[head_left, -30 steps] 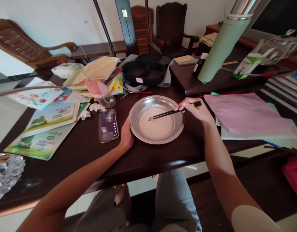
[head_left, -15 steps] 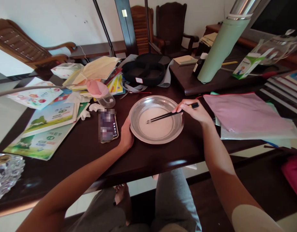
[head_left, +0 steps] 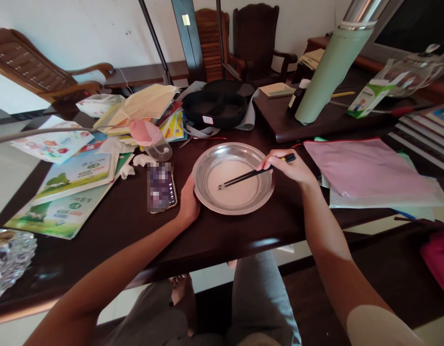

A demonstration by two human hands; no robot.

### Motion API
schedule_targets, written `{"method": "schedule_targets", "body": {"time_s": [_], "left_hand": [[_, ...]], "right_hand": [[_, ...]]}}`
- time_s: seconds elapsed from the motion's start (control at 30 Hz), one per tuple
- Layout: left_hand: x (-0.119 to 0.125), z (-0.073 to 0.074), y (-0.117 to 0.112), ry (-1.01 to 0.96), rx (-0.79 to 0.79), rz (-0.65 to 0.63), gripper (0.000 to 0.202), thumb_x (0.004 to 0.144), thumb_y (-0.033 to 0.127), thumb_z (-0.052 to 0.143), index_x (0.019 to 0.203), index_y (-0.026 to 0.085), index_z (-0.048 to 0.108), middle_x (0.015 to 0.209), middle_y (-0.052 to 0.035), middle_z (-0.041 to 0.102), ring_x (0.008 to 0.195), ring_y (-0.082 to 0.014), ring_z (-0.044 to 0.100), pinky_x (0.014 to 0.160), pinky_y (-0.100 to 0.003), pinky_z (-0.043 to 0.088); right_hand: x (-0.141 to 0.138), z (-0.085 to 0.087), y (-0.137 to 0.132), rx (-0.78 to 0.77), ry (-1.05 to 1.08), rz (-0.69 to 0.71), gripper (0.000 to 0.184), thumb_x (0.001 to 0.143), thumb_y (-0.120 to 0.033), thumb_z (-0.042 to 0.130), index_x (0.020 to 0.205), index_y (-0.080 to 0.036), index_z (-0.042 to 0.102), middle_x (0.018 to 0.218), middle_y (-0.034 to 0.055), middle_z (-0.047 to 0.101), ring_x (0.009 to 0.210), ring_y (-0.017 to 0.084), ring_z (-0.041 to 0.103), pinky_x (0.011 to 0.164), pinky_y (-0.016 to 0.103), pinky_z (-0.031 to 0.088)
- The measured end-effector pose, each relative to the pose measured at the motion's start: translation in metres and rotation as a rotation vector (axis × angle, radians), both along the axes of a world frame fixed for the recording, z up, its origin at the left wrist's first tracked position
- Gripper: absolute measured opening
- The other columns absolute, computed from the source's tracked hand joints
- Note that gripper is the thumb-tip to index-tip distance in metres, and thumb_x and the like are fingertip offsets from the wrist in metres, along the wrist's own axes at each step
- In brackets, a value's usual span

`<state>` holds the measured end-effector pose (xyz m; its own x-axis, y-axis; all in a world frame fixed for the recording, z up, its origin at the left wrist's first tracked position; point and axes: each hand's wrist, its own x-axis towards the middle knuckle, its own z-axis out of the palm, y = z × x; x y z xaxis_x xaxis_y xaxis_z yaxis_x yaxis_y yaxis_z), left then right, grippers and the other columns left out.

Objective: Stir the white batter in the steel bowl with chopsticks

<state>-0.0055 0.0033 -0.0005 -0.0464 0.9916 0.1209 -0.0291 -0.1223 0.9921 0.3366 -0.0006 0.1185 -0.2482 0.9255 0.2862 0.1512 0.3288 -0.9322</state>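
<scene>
The person's knees show below the near edge of the dark worktop [head_left: 222,233], and both bare forearms reach up over it. At the near left corner sits a cut-glass bowl [head_left: 8,259].

The left hand [head_left: 188,199] is pressed to the left rim of the metal dish [head_left: 233,210]. Its thumb lies along the edge and its fingers are curled under the rim, out of sight, gripping the dish. The dish stands flat near the middle of the worktop, with a thin pool of white liquid [head_left: 239,192] on its bottom.

The right hand [head_left: 292,168] hovers over the dish's right rim. Its fingers [head_left: 270,166] are pinched together around a pair of black chopsticks [head_left: 250,175]. The chopsticks slant down to the left, close side by side, and their tips sit in the white liquid left of centre.

A phone [head_left: 161,187] lies just beside the left hand. Picture books [head_left: 68,185] are spread out to its left. A pink folder [head_left: 366,170] lies right of the right hand.

Farther back are a tipped pink-lidded bottle [head_left: 151,139], a black tray [head_left: 214,108] and a tall pale green flask [head_left: 333,67]. Wooden chairs [head_left: 256,41] stand by the wall.
</scene>
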Motion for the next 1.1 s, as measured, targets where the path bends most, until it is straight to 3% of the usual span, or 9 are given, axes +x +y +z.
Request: {"method": "schedule_targets", "body": {"time_s": [0.1,0.23,0.33,0.5,0.63,0.77,0.87,0.97,1.1], "left_hand": [[0.0,0.0,0.0,-0.022,-0.033,-0.001,0.058,0.115,0.066,0.056,0.156,0.032,0.078,0.176,-0.0014,0.069,0.175,-0.0321,0.054,0.153,-0.059,0.032],[0.002,0.003,-0.001,-0.029,-0.043,0.006,0.059,0.114,0.065,0.056,0.156,0.03,0.077,0.177,-0.003,0.068,0.175,-0.0327,0.054,0.152,-0.059,0.033],[0.003,0.006,-0.002,-0.071,-0.068,0.019,0.059,0.112,0.066,0.059,0.154,0.03,0.078,0.175,-0.0023,0.07,0.174,-0.0334,0.055,0.152,-0.059,0.033],[0.003,0.008,-0.003,-0.035,-0.046,-0.004,0.062,0.111,0.07,0.059,0.156,0.031,0.079,0.176,-0.0015,0.07,0.174,-0.0334,0.055,0.151,-0.056,0.036],[0.003,0.008,-0.003,-0.021,-0.042,0.001,0.061,0.112,0.069,0.057,0.154,0.032,0.08,0.173,-0.0022,0.072,0.173,-0.0328,0.056,0.15,-0.056,0.036],[0.004,0.01,-0.004,-0.023,-0.036,0.003,0.059,0.112,0.068,0.057,0.151,0.031,0.081,0.17,-0.002,0.074,0.173,-0.0329,0.056,0.15,-0.057,0.036],[0.005,0.011,-0.004,-0.053,-0.056,0.013,0.058,0.111,0.067,0.059,0.15,0.03,0.081,0.172,-0.0026,0.073,0.172,-0.0337,0.057,0.15,-0.059,0.035],[0.006,0.011,-0.004,-0.083,-0.073,0.021,0.057,0.109,0.064,0.062,0.15,0.03,0.081,0.173,-0.0027,0.072,0.173,-0.0336,0.056,0.152,-0.059,0.033],[0.006,0.012,-0.004,-0.064,-0.066,0.011,0.057,0.11,0.066,0.06,0.15,0.032,0.081,0.173,-0.0009,0.072,0.174,-0.0326,0.055,0.151,-0.058,0.034]], "right_hand": [[0.005,-0.001,0.001,0.029,0.034,-0.134,0.062,0.09,-0.085,0.088,0.072,-0.026,0.084,0.082,0.0092,0.09,0.071,0.021,0.075,0.062,0.033,0.059],[0.028,-0.005,0.001,0.051,0.124,-0.272,0.065,0.09,-0.084,0.089,0.063,-0.025,0.079,0.071,0.0079,0.085,0.06,0.019,0.069,0.055,0.033,0.052],[0.03,-0.005,-0.001,0.004,0.131,-0.179,0.067,0.091,-0.083,0.089,0.059,-0.025,0.077,0.065,0.007,0.081,0.054,0.018,0.065,0.053,0.033,0.05],[0.003,0.003,-0.002,-0.03,-0.005,-0.003,0.063,0.09,-0.086,0.087,0.07,-0.026,0.083,0.075,0.0074,0.087,0.068,0.021,0.074,0.065,0.035,0.061],[0.008,0.003,-0.001,0.013,0.01,-0.138,0.064,0.088,-0.088,0.088,0.071,-0.026,0.083,0.081,0.0085,0.089,0.073,0.023,0.076,0.065,0.035,0.06],[0.032,-0.002,-0.001,0.019,0.108,-0.273,0.065,0.089,-0.084,0.089,0.062,-0.026,0.078,0.068,0.0078,0.082,0.065,0.023,0.074,0.056,0.035,0.052],[0.033,-0.003,-0.002,-0.022,0.111,-0.165,0.066,0.09,-0.082,0.09,0.06,-0.026,0.076,0.064,0.0069,0.08,0.059,0.021,0.069,0.055,0.034,0.051],[0.015,0.0,-0.002,-0.043,0.043,-0.015,0.063,0.093,-0.082,0.087,0.066,-0.025,0.08,0.07,0.0072,0.083,0.065,0.021,0.073,0.062,0.034,0.057],[-0.002,0.002,0.0,-0.015,-0.005,-0.017,0.062,0.092,-0.085,0.086,0.074,-0.026,0.084,0.082,0.0082,0.089,0.072,0.022,0.076,0.065,0.034,0.06]]}}
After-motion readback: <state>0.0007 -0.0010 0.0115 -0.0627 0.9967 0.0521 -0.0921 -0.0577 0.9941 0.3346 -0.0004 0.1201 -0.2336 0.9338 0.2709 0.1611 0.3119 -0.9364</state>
